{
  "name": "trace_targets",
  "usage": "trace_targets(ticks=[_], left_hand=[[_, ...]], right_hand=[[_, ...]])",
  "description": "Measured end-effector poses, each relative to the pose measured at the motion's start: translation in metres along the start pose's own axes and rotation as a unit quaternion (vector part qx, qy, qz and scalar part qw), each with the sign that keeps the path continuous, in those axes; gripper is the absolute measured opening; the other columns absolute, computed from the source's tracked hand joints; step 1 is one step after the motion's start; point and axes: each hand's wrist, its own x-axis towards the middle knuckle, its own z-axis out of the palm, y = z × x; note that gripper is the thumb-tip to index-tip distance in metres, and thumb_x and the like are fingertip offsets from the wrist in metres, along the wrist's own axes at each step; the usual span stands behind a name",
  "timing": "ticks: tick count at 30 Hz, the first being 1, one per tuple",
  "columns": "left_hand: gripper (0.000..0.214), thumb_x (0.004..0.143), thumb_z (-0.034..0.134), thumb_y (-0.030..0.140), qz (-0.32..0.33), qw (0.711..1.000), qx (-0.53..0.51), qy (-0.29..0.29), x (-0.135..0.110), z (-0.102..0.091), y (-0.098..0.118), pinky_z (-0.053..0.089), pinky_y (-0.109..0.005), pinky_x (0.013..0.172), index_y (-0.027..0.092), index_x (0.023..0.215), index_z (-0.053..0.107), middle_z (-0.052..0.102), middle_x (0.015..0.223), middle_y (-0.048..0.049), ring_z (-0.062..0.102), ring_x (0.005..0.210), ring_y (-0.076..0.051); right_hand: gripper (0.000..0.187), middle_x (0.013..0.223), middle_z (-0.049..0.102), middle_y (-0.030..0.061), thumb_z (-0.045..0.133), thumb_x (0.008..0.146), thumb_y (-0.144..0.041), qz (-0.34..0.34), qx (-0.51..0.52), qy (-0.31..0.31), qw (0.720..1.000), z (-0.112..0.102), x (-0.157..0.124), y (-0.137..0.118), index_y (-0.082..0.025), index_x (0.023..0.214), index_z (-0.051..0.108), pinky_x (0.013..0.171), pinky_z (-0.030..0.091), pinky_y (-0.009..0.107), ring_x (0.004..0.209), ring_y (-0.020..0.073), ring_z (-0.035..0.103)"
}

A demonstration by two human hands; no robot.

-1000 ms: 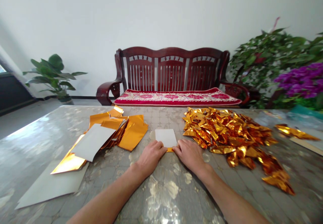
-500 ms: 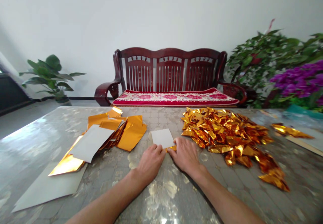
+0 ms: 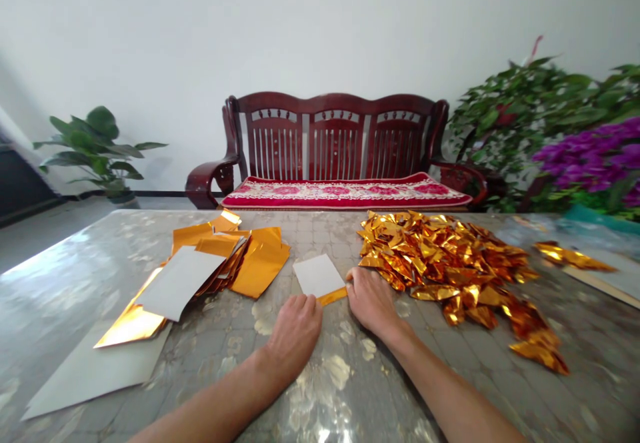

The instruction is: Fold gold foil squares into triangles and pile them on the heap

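Two lots of gold foil lie on a marble-look table top (image 3: 75, 276), one on either side of the hands. Leftmost, a pale grey board (image 3: 95, 376) lies partly under a fanned stack of gold foil sheets (image 3: 250, 273), with a white sheet (image 3: 180, 283) resting on the stack. Next comes the left hand (image 3: 295, 336), palm down with its fingers together and slightly curled, holding nothing; its fingertips sit at the lower edge of a small white card (image 3: 319, 276). The card lies tilted on the table between the hands, and a narrow gold foil strip (image 3: 333, 296) runs along its lower edge (long axis from lower left to upper right). The right hand (image 3: 373, 303), fingers bunched, touches the strip's right end, though I cannot tell whether it grips it. Just beside that hand spreads a crumpled heap of gold foil pieces (image 3: 440, 263), with a few more pieces (image 3: 575, 256) farther right.
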Motion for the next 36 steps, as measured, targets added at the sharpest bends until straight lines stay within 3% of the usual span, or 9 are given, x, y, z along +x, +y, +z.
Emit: trace_targets(ticks=[7,15,19,22,24,28,36], left_hand=[[0.024,0.088,0.046,0.004,-0.014,0.999,-0.05,-0.002,-0.005,-0.004,0.014,0.049,-0.036,0.082,0.015,0.102,0.062,0.062,0.1,-0.0099,0.059,0.094,-0.024],[0.031,0.086,0.045,0.003,0.004,0.997,-0.082,-0.007,-0.002,-0.001,0.023,0.051,-0.034,0.078,0.016,0.108,0.061,0.063,0.102,-0.0087,0.061,0.09,-0.022],[0.021,0.093,0.046,0.014,-0.002,0.988,-0.146,0.05,0.003,-0.001,0.01,0.049,-0.032,0.08,0.022,0.093,0.065,0.063,0.092,-0.0041,0.06,0.089,-0.02],[0.022,0.096,0.046,0.021,-0.06,0.968,-0.205,0.136,0.013,0.0,-0.004,0.046,-0.032,0.089,0.023,0.103,0.066,0.063,0.1,-0.0047,0.058,0.098,-0.02],[0.024,0.093,0.054,0.026,-0.093,0.961,-0.211,0.151,0.019,0.003,-0.013,0.045,-0.035,0.094,0.022,0.114,0.063,0.062,0.108,-0.0061,0.057,0.105,-0.022],[0.03,0.088,0.061,0.033,-0.127,0.965,-0.199,0.111,0.026,0.009,-0.023,0.045,-0.037,0.094,0.02,0.115,0.063,0.061,0.11,-0.0079,0.056,0.107,-0.024],[0.01,0.085,0.061,0.025,-0.152,0.959,-0.221,0.088,0.025,0.009,-0.021,0.044,-0.033,0.09,0.018,0.092,0.063,0.061,0.102,-0.0067,0.057,0.102,-0.022]], right_hand=[[0.025,0.097,0.068,0.0056,0.041,0.099,-0.029,0.012,0.039,0.017,0.999,-0.002,-0.001,0.01,-0.021,0.092,0.063,0.08,0.035,0.03,0.093,0.0206,0.059],[0.026,0.1,0.064,0.0041,0.066,0.082,-0.046,0.001,0.033,0.02,0.999,-0.004,-0.012,-0.01,-0.025,0.096,0.067,0.083,0.034,0.033,0.097,0.0239,0.053],[0.024,0.102,0.063,0.0032,0.07,0.08,-0.041,-0.018,0.056,0.006,0.998,-0.004,-0.013,-0.013,-0.026,0.099,0.067,0.083,0.033,0.033,0.099,0.0232,0.051],[0.022,0.103,0.063,0.0024,0.068,0.084,-0.042,-0.06,0.088,-0.004,0.994,-0.005,-0.014,-0.011,-0.027,0.1,0.068,0.083,0.034,0.032,0.101,0.0222,0.051],[0.02,0.102,0.063,0.0011,0.07,0.084,-0.041,-0.094,0.107,-0.009,0.99,-0.006,-0.014,-0.01,-0.027,0.098,0.068,0.083,0.034,0.032,0.101,0.0213,0.051],[0.015,0.096,0.064,-0.0008,0.074,0.081,-0.035,-0.133,0.127,-0.016,0.983,-0.004,-0.014,-0.01,-0.025,0.09,0.067,0.081,0.035,0.03,0.097,0.0193,0.052],[0.012,0.089,0.063,-0.0012,0.074,0.081,-0.03,-0.148,0.133,-0.009,0.98,-0.002,-0.014,-0.01,-0.023,0.082,0.065,0.079,0.035,0.029,0.092,0.0182,0.052]])
